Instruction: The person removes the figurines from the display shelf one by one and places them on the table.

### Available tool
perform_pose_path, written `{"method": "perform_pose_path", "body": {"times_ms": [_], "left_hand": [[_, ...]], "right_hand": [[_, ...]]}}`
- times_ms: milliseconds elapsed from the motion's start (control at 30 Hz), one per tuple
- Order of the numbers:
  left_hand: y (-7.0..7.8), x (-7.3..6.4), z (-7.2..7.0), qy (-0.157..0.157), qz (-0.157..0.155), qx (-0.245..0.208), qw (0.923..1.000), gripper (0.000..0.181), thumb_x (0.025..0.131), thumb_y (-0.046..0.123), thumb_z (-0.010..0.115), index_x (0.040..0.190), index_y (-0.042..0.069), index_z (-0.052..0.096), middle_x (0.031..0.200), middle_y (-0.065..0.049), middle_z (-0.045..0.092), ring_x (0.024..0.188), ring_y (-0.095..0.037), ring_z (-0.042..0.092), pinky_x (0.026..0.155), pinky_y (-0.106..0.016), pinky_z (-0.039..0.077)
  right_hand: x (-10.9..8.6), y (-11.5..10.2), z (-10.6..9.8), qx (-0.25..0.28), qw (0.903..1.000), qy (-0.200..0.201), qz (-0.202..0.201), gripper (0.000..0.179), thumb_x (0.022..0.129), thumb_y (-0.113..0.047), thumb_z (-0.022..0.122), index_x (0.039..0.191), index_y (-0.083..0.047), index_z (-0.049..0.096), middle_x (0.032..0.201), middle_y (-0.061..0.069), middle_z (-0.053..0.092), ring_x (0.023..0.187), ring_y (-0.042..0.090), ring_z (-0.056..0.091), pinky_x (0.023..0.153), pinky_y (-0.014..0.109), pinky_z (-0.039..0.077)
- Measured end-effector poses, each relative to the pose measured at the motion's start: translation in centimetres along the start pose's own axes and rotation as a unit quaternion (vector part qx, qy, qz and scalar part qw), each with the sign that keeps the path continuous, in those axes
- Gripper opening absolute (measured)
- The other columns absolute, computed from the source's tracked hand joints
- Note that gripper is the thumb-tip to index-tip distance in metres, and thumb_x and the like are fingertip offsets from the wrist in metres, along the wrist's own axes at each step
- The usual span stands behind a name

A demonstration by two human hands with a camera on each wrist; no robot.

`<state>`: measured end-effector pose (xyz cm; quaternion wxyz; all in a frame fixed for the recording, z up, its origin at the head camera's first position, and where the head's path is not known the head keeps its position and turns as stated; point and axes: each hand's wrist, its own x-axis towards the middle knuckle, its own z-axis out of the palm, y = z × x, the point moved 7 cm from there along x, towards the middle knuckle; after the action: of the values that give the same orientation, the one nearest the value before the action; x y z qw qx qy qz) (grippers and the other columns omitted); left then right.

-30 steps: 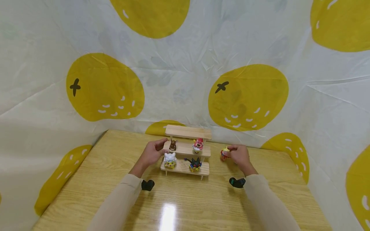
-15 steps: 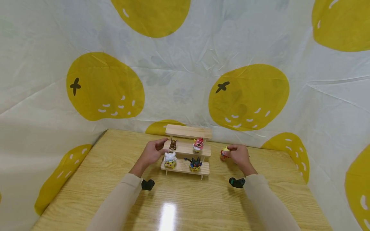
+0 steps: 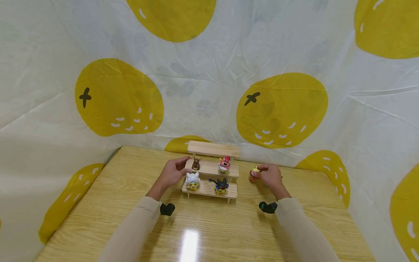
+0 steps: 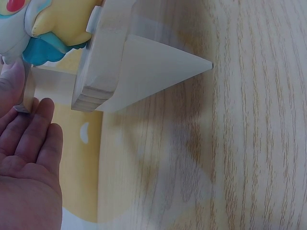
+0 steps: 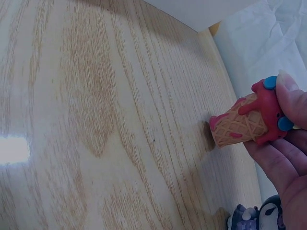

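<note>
A white backdrop (image 3: 203, 91) printed with yellow fruit stands behind your wood-grain surface (image 3: 216, 225). On the surface sits a three-tier wooden stand (image 3: 212, 148). Your left hand (image 3: 171, 173) grips the left end of the middle tier, thumb and fingers closed on its edge. Your right hand (image 3: 271, 176) pinches a cone figurine (image 5: 247, 120) at its red top, to the right of the stand; whether its base touches the surface, you cannot tell. The front tier carries a white-hooded figurine (image 3: 192, 181) at left and a black-eared figurine (image 3: 221, 186) at right. The middle tier carries a pink-faced figurine (image 3: 224, 164) at right and, smallest, a brown figurine (image 3: 195, 164) at left, beside your left hand.
</note>
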<state>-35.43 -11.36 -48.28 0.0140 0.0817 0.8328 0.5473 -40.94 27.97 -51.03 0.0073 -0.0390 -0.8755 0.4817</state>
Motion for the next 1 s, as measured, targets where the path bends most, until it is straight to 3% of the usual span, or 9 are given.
{"method": "perform_pose_path", "body": {"times_ms": [733,1000], "left_hand": [[0.28,-0.12,0.03,-0.003,-0.002,-0.011,0.9999,0.059,0.102,0.008,0.066,0.157,0.002,0.045,0.162,-0.021,0.045,0.148,-0.040,0.047,0.116,-0.052,0.048],[0.15,0.00,0.00,-0.002,0.007,-0.004,1.0000,0.059,0.102,0.007,0.066,0.157,0.000,0.045,0.161,-0.023,0.044,0.147,-0.041,0.048,0.115,-0.052,0.049]], "right_hand": [[-0.27,-0.11,0.16,0.008,0.9999,0.004,-0.009,0.035,0.093,-0.011,0.077,0.122,0.008,0.072,0.116,0.026,0.073,0.082,0.009,0.062,0.066,0.020,0.052],[-0.42,-0.17,0.34,-0.008,0.9997,-0.001,-0.024,0.035,0.092,-0.012,0.079,0.120,0.008,0.073,0.113,0.025,0.075,0.089,0.016,0.066,0.067,0.018,0.052]]}}
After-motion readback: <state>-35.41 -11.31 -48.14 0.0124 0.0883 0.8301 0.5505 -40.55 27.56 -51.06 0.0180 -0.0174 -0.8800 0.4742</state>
